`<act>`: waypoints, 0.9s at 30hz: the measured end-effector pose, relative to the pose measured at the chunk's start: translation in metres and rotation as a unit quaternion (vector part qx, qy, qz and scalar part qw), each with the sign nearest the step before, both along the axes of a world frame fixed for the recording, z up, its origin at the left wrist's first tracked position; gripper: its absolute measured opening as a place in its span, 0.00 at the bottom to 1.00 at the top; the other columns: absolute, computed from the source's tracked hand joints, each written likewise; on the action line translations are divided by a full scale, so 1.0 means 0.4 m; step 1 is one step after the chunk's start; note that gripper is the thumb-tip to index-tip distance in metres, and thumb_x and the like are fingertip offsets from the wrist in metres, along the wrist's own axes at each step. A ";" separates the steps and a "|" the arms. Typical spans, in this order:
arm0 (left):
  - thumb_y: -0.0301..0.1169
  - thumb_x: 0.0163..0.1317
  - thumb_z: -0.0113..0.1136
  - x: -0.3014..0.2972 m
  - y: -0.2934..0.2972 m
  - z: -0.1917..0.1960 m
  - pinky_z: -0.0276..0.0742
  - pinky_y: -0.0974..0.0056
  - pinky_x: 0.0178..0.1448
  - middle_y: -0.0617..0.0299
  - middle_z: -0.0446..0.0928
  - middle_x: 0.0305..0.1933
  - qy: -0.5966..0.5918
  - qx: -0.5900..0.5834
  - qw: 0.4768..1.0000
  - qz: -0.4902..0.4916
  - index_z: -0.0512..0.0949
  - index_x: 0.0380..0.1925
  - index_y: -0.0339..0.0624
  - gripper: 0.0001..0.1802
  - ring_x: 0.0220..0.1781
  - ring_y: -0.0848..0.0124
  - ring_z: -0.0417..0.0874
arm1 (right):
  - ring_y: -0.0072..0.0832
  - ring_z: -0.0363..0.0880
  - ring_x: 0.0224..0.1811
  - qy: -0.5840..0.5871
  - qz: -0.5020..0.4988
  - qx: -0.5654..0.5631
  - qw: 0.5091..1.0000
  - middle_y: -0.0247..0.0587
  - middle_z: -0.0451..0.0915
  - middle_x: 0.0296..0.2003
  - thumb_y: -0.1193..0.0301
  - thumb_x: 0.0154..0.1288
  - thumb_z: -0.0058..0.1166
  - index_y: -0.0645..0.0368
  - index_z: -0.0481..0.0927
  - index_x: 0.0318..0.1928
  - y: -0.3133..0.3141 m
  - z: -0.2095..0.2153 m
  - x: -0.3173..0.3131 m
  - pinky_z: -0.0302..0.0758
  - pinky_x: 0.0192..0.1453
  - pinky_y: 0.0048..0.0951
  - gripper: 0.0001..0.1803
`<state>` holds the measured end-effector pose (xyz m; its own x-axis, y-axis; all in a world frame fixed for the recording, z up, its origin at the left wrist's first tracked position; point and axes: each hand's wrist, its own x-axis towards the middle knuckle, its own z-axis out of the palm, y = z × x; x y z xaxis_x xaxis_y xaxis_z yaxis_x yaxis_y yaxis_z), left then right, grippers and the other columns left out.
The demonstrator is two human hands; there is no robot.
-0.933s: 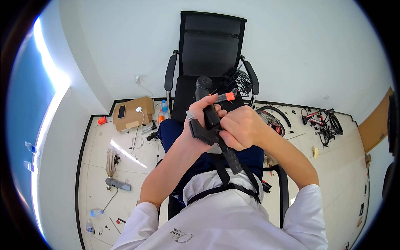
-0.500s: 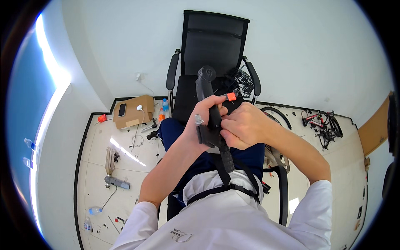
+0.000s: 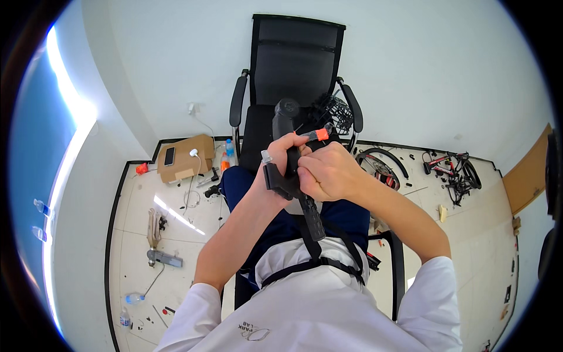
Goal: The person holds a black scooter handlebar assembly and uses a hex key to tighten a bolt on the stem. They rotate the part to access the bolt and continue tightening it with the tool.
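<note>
In front of my lap is a long black bar [image 3: 283,123] with a rounded end cap at the top and a textured grip [image 3: 313,222] at its lower end. My left hand [image 3: 280,157] wraps round its middle. A black side fitting with a clear tip [image 3: 275,179] sticks out at the left, against that hand. Past the left thumb, a small grey piece with an orange band [image 3: 322,134] points right. My right hand [image 3: 329,173] is closed against the bar's right side; its curled fingers hide whatever they pinch.
A black mesh office chair [image 3: 298,58] faces me, with a black wire basket [image 3: 340,111] on its seat. Cardboard with a phone [image 3: 169,156], bottles [image 3: 229,148] and metal parts [image 3: 164,257] lie at left. A wheel [image 3: 384,164] and red-black bicycle parts [image 3: 453,173] lie at right.
The bar and both hands have shifted slightly left. The side fitting has tilted further to the left. My right hand stays closed beside the bar.
</note>
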<state>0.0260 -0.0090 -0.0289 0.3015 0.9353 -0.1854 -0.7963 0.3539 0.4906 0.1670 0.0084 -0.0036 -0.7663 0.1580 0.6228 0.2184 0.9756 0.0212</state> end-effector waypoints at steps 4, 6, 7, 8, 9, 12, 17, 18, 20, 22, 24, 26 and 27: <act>0.29 0.60 0.54 -0.012 0.002 0.021 0.66 0.70 0.30 0.70 0.65 0.20 -0.002 0.032 0.998 0.049 0.65 0.19 0.47 0.12 0.21 0.77 0.67 | 0.39 0.68 0.11 0.070 -0.029 -0.005 0.997 0.41 0.67 0.10 0.73 0.52 0.52 0.60 0.70 0.17 0.003 -0.019 -0.030 0.64 0.17 0.37 0.10; 0.29 0.60 0.53 -0.021 0.011 0.007 0.64 0.70 0.30 0.70 0.64 0.19 -0.007 0.059 0.995 0.077 0.65 0.19 0.47 0.12 0.20 0.77 0.64 | 0.39 0.68 0.10 0.095 -0.049 -0.025 0.994 0.42 0.68 0.10 0.72 0.54 0.52 0.61 0.70 0.16 0.007 -0.038 -0.040 0.64 0.16 0.36 0.12; 0.29 0.60 0.53 -0.022 0.014 0.009 0.64 0.70 0.30 0.70 0.64 0.19 -0.004 0.057 0.994 0.097 0.64 0.19 0.47 0.12 0.20 0.77 0.64 | 0.39 0.69 0.10 0.101 -0.059 -0.038 0.992 0.43 0.69 0.10 0.72 0.55 0.52 0.61 0.71 0.17 0.008 -0.046 -0.044 0.65 0.17 0.36 0.12; 0.29 0.60 0.53 -0.024 0.016 0.010 0.63 0.70 0.29 0.70 0.63 0.19 -0.001 0.055 0.992 0.118 0.64 0.19 0.48 0.13 0.20 0.77 0.63 | 0.40 0.70 0.11 0.107 -0.069 -0.051 0.990 0.43 0.70 0.11 0.72 0.55 0.51 0.61 0.72 0.17 0.006 -0.050 -0.050 0.66 0.17 0.37 0.12; 0.27 0.59 0.55 -0.029 0.027 -0.002 0.62 0.71 0.28 0.71 0.63 0.19 0.015 0.096 0.985 0.142 0.64 0.20 0.46 0.12 0.20 0.79 0.63 | 0.43 0.72 0.13 0.125 -0.088 -0.082 0.985 0.47 0.71 0.12 0.72 0.58 0.50 0.62 0.72 0.18 0.000 -0.049 -0.059 0.68 0.20 0.39 0.13; 0.25 0.58 0.56 -0.033 0.041 0.016 0.60 0.72 0.27 0.71 0.63 0.20 0.104 0.212 0.919 0.317 0.65 0.23 0.44 0.10 0.21 0.81 0.62 | 0.47 0.72 0.15 0.157 -0.120 -0.174 0.965 0.50 0.70 0.12 0.71 0.61 0.48 0.63 0.73 0.18 -0.004 -0.072 -0.074 0.69 0.22 0.42 0.15; 0.25 0.58 0.57 -0.046 0.032 0.011 0.61 0.74 0.28 0.68 0.65 0.22 0.095 0.218 0.913 0.332 0.67 0.27 0.41 0.07 0.23 0.81 0.64 | 0.50 0.72 0.16 0.149 -0.116 -0.197 0.962 0.54 0.70 0.12 0.71 0.62 0.47 0.65 0.72 0.18 -0.004 -0.063 -0.084 0.69 0.23 0.44 0.16; 0.26 0.58 0.57 -0.049 0.030 0.010 0.62 0.74 0.29 0.68 0.66 0.22 0.105 0.216 0.905 0.351 0.68 0.27 0.41 0.07 0.23 0.80 0.65 | 0.50 0.72 0.16 0.148 -0.114 -0.200 0.962 0.54 0.70 0.13 0.71 0.63 0.47 0.65 0.72 0.18 -0.007 -0.061 -0.086 0.68 0.23 0.44 0.16; 0.26 0.58 0.57 -0.037 0.030 0.012 0.64 0.73 0.31 0.67 0.68 0.23 0.119 0.212 0.892 0.382 0.70 0.28 0.40 0.06 0.25 0.80 0.67 | 0.51 0.72 0.16 0.150 -0.128 -0.251 0.948 0.55 0.71 0.13 0.71 0.63 0.46 0.66 0.72 0.18 -0.014 -0.059 -0.082 0.69 0.24 0.44 0.17; 0.24 0.58 0.55 -0.027 0.021 0.011 0.64 0.71 0.33 0.65 0.68 0.25 0.161 0.236 0.864 0.414 0.68 0.28 0.38 0.05 0.26 0.78 0.66 | 0.52 0.72 0.17 0.150 -0.138 -0.289 0.936 0.56 0.71 0.14 0.72 0.64 0.45 0.68 0.72 0.18 -0.023 -0.055 -0.078 0.69 0.25 0.44 0.18; 0.24 0.58 0.54 -0.020 0.014 0.009 0.64 0.70 0.35 0.63 0.68 0.26 0.204 0.275 0.823 0.453 0.67 0.28 0.37 0.05 0.28 0.77 0.65 | 0.52 0.72 0.17 0.146 -0.144 -0.314 0.927 0.57 0.71 0.14 0.72 0.65 0.43 0.69 0.72 0.19 -0.030 -0.049 -0.075 0.69 0.25 0.44 0.18; 0.24 0.59 0.53 -0.011 0.008 0.000 0.65 0.70 0.37 0.63 0.70 0.28 0.251 0.332 0.767 0.489 0.67 0.29 0.36 0.05 0.30 0.78 0.66 | 0.53 0.73 0.18 0.161 -0.135 -0.315 0.926 0.58 0.71 0.14 0.72 0.65 0.43 0.70 0.72 0.19 -0.029 -0.058 -0.077 0.69 0.26 0.45 0.18; 0.24 0.59 0.52 -0.014 0.005 -0.009 0.65 0.70 0.39 0.63 0.70 0.29 0.269 0.363 0.745 0.491 0.67 0.28 0.37 0.05 0.32 0.78 0.66 | 0.54 0.73 0.19 0.169 -0.132 -0.315 0.925 0.58 0.71 0.14 0.72 0.65 0.42 0.70 0.72 0.19 -0.029 -0.062 -0.076 0.69 0.26 0.45 0.18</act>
